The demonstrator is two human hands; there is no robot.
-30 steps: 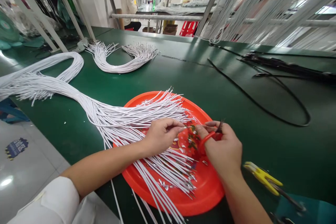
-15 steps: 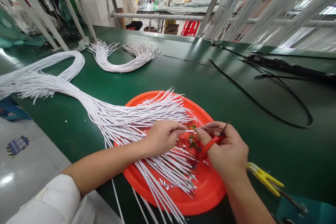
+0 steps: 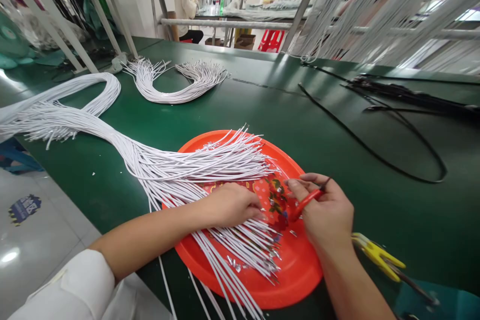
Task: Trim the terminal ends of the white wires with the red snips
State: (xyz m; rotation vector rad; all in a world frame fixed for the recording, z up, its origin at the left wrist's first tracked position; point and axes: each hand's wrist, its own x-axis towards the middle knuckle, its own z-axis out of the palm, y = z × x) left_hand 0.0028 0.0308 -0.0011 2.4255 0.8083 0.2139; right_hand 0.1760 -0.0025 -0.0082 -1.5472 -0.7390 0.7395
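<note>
My left hand (image 3: 238, 206) is low over the lower group of white wires (image 3: 247, 242), its fingers curled together. Whatever its fingertips pinch is hidden. At the right side of a red round tray (image 3: 296, 280), my right hand (image 3: 328, 210) is closed around a small red-handled tool (image 3: 309, 201) with a dark, thin tip; its exact kind is unclear. The thumb and forefinger of that hand come close together over the tray. A thick upper bundle of white wires (image 3: 202, 162) lies across the tray, its ends pointing right. Small shiny scraps (image 3: 234, 263) lie on the tray.
More white wire bundles (image 3: 172, 96) lie curved on the green table (image 3: 262, 110) at the back left. Black cables (image 3: 412, 95) stretch along the right. Yellow-handled pliers (image 3: 378, 255) lie at lower right. Behind the table, a person (image 3: 183, 5) sits beyond a metal frame.
My left hand has moved down, away from my right hand, onto the lower wires. The single white wire held between the hands no longer shows there. My right hand keeps the red-handled tool.
</note>
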